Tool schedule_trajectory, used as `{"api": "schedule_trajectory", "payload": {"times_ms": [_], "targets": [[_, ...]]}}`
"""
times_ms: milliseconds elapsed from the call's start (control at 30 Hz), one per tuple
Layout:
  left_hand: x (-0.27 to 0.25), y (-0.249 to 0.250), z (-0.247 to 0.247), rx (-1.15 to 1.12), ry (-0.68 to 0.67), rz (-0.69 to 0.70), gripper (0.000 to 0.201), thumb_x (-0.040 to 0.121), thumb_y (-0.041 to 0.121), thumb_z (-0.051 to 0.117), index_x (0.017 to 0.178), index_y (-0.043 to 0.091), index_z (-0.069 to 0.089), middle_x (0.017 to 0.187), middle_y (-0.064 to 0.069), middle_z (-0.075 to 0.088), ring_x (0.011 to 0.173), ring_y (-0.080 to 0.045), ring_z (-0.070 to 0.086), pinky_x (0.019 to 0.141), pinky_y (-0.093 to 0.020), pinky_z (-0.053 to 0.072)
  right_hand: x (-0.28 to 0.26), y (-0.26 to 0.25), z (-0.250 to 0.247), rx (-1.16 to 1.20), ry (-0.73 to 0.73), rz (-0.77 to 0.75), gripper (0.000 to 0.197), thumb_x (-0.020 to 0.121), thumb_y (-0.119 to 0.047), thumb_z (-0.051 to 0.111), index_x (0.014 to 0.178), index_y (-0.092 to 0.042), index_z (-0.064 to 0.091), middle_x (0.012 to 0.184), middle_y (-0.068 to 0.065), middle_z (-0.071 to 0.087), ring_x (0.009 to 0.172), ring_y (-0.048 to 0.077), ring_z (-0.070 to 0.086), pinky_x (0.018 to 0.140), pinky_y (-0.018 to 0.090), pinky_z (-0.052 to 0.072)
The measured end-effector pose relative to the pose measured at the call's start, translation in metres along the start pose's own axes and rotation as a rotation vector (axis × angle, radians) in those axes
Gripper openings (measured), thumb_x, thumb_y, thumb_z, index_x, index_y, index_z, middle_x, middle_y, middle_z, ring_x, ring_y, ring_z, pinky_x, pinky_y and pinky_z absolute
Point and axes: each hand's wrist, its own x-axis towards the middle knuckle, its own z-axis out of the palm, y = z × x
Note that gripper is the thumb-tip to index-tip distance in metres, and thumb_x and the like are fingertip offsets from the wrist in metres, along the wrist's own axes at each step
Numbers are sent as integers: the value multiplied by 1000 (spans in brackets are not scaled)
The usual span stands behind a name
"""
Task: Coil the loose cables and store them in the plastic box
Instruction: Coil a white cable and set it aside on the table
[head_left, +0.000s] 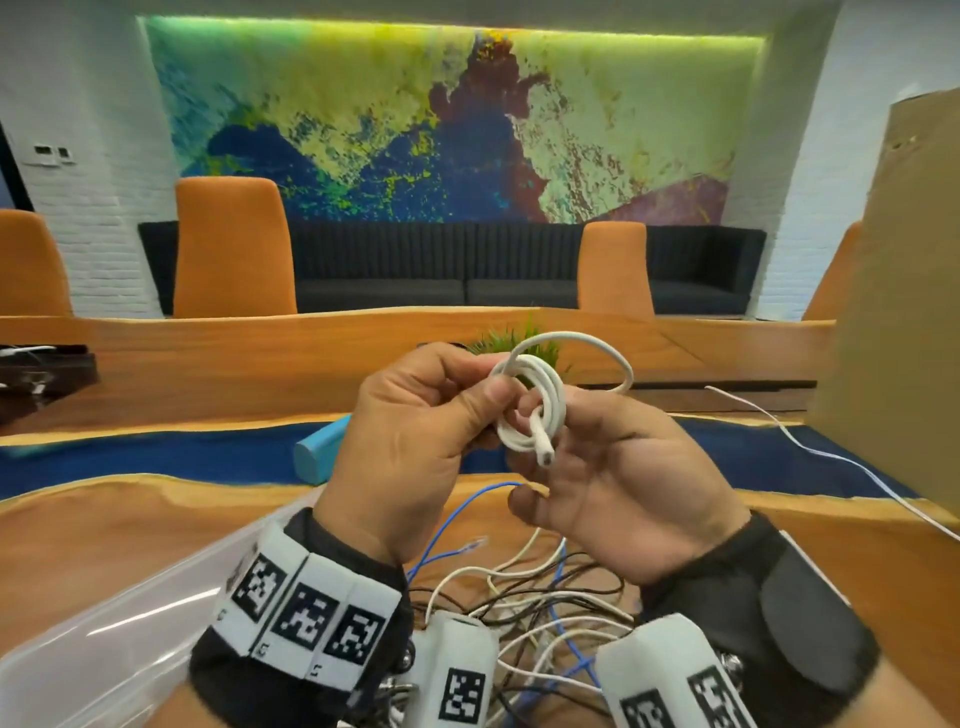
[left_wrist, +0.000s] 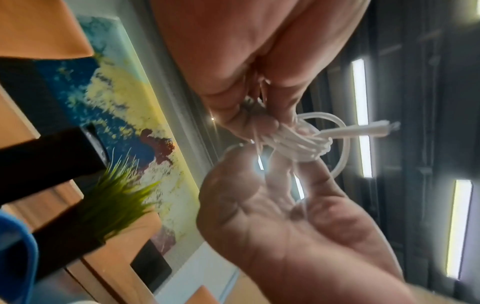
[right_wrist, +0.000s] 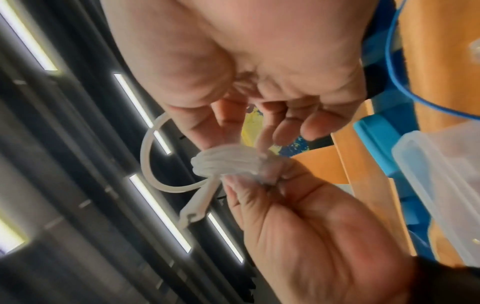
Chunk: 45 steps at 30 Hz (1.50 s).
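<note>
No readable writing shows; the wristbands carry only black-and-white square codes. The white cable, smooth and round, is wound into a small coil held above the wooden table. The left hand pinches the coil's side; the right hand cups it, fingers curled around the strands. The clear plastic box sits lower left beside a tangle of loose cables.
</note>
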Motion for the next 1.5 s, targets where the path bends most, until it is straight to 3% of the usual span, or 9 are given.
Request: {"api": "schedule_trajectory", "payload": {"times_ms": [200,433,567,733,867,1033,1200,1333,1500], "targets": [[1,-5,-4,258,82,210,13,85,3,69,93,13,72,93,-8,76,88,-29,72,76,-41,60,0,5,-2,-13,-184,101,21,80,-29,70,93,-13,65,98,13,61,84,24,63,67,36,53],[13,3,-29,395,224,204,11,86,0,70,94,6,72,82,-10,74,68,-16,65,62,-27,55,-10,-19,-7,-919,159,-207,26,95,-6,55,111,-24,66,68,5,64,54,14,55,51,27,50],[17,16,-46,421,206,122,11,87,-1,68,95,5,71,82,-3,75,66,-8,67,59,-20,54,-23,-49,-28,-1576,459,-591,18,95,-22,53,89,-32,67,69,-10,61,65,10,55,62,35,48],[10,3,-33,690,54,116,10,88,7,71,93,16,71,84,3,74,71,-8,66,66,-29,57,-27,-77,-60,-1620,653,-791,41,88,-76,28,99,-52,59,77,-12,60,73,19,58,68,52,52],[9,10,-32,852,23,132,6,88,16,71,93,19,71,80,8,71,68,-2,61,63,-22,52,-28,-78,-52,-1545,691,-875,38,89,-74,28,104,-55,58,79,-13,61,73,20,58,68,53,53],[9,27,-33,316,109,-170,6,90,4,65,94,5,69,84,-8,76,72,-15,71,59,-22,57,-18,-52,-41,-1658,623,-786,17,100,-28,45,101,-30,62,83,-5,60,79,21,57,70,44,52],[7,27,-18,-78,116,-256,7,89,5,60,89,5,66,76,-5,73,65,-10,68,54,-18,55,-1,-23,-40,-1871,341,-628,17,91,-21,56,98,-28,70,96,-11,58,94,13,50,75,26,39],[4,19,-9,-101,100,-235,16,76,14,65,89,6,69,78,-6,74,67,-11,68,54,-18,55,3,-13,-30,-1504,432,-704,13,88,-15,65,88,-24,73,82,-13,67,79,6,61,70,17,47],[-1,14,3,7,59,-169,20,70,20,68,88,10,72,85,-10,75,76,-18,70,59,-22,57,1,-17,-9,-286,371,-400,12,89,2,57,94,-2,67,74,10,67,65,16,65,60,24,59]]}}
